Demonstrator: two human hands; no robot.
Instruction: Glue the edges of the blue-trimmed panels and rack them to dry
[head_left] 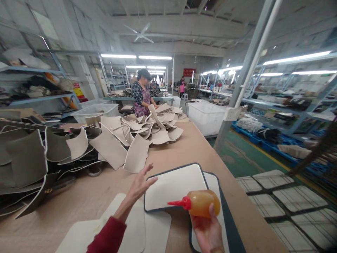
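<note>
My right hand (206, 228) is wrapped round a squeeze bottle (204, 203) of amber liquid, held on its side with its red nozzle pointing left. Beneath the bottle lies a cream panel with a dark edge (176, 182), partly over a second dark-edged panel (222, 218). My left hand (140, 182) hovers at the upper panel's left edge, fingers apart and holding nothing; I cannot tell whether it touches the panel. Plain cream sheets (131, 218) lie under and beside my left forearm.
Curved beige pieces (138, 153) are heaped across the table (189, 144). Dark pieces with pale edges (26, 154) are stacked at the left. A co-worker (142, 93) stands beyond the heap. A white bin (206, 117) and a metal post (244, 73) stand right of the table.
</note>
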